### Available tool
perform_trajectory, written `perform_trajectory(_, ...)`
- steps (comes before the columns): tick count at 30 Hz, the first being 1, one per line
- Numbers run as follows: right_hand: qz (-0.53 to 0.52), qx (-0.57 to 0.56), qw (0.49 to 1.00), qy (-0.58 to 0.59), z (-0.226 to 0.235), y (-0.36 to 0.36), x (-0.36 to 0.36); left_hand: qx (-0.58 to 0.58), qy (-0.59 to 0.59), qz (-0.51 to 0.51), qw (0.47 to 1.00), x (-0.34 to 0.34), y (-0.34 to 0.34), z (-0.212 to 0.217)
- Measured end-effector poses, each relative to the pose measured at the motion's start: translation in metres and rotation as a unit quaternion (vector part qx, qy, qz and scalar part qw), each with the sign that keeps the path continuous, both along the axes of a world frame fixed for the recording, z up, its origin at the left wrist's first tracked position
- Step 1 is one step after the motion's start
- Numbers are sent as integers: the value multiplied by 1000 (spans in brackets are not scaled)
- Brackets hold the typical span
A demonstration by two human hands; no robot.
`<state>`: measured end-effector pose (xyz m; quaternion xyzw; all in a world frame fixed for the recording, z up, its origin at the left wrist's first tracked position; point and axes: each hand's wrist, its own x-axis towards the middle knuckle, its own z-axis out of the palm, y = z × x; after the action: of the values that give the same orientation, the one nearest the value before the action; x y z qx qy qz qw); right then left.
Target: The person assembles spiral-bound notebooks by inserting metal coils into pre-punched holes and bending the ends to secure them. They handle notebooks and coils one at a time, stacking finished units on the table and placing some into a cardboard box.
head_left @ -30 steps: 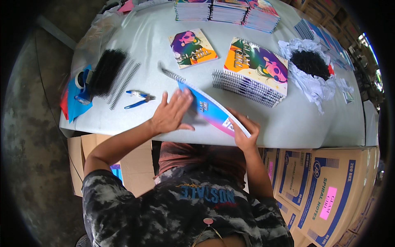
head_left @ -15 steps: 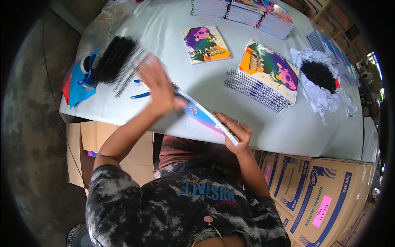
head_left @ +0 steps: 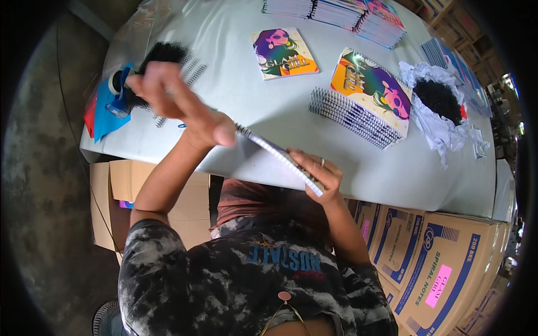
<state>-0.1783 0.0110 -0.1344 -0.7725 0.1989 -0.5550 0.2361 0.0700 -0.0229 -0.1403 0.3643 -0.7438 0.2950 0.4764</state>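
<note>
I see my right hand (head_left: 316, 171) pinching a spiral notebook (head_left: 280, 157) on edge at the table (head_left: 269, 106) rim; my open left hand (head_left: 179, 103) hovers above, so the notebook could tip.

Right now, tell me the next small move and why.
Probably bring the raised left hand back down onto the notebook. Only the right hand grips it, tilted on edge over the table rim.

Glossy paper notebook covers (head_left: 284, 54), black wire spirals (head_left: 350, 116), smooth matt pale tabletop (head_left: 291, 106), cardboard boxes (head_left: 443, 280).
</note>
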Motion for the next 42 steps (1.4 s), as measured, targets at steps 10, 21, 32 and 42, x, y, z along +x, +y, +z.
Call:
perform_trajectory(10, -14, 26, 999, 24, 2, 11, 4, -2, 46, 17, 999, -29, -6, 13)
perform_trajectory(21, -29, -9, 1000, 8, -4, 4, 5, 163, -46, -235, 957, -58, 56, -37)
perform_trajectory(32, -41, 11, 999, 4, -1, -1, 15, 30, -268, -98, 958, -41, 47, -25)
perform_trajectory(42, -15, 80, 997, -6, -1, 7, 22, 37, -124, -151, 980, -47, 33, -14)
